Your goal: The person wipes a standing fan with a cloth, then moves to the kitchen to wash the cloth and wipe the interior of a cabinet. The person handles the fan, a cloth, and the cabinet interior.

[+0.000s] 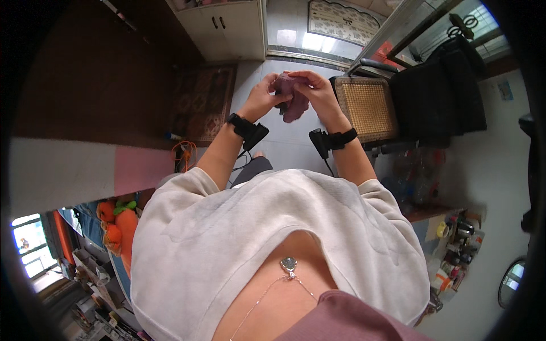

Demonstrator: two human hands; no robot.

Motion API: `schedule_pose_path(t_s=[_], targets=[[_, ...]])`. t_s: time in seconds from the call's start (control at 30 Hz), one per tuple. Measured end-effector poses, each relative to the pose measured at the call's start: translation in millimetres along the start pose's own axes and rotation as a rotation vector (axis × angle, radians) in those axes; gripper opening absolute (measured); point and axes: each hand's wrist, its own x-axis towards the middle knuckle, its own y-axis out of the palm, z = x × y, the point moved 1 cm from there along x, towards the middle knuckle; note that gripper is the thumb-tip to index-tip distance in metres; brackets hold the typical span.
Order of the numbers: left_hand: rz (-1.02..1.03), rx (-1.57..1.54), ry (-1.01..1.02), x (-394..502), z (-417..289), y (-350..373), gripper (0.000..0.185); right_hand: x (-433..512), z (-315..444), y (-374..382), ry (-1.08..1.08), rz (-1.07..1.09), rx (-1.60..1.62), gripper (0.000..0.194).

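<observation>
Both hands meet in front of me over the floor, gripping a crumpled mauve cloth item (297,111), possibly a sock. My left hand (261,97) pinches its left edge between thumb and fingers, beside a small dark patch of the fabric. Along the upper right edge, my right hand (319,91) has thumb and fingertips closed on the cloth. Its lower end dangles below the fingers. What lies inside the folds is hidden. Each wrist wears a black strap with a device: the left device (254,135) and the right device (320,143) trail cables.
A black chair with a woven seat mat (367,108) stands close to my right hand. At left are a patterned rug (204,102) and an orange cable (184,154). A white cabinet (228,32) stands ahead near a glass sliding door. More mauve fabric (341,319) lies over my shoulder.
</observation>
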Motion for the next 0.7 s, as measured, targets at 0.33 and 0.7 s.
schedule_pose_path(t_s=[0.33,0.7], targets=[[-0.05,0.167,0.052,262,14,-61,0.024,211,-87,-117,0.166,-0.28,-0.08,0.051],[0.162,0.177,0.114,545,13,-51,0.033,376,-111,-282,0.152,-0.336,-0.215,0.053]])
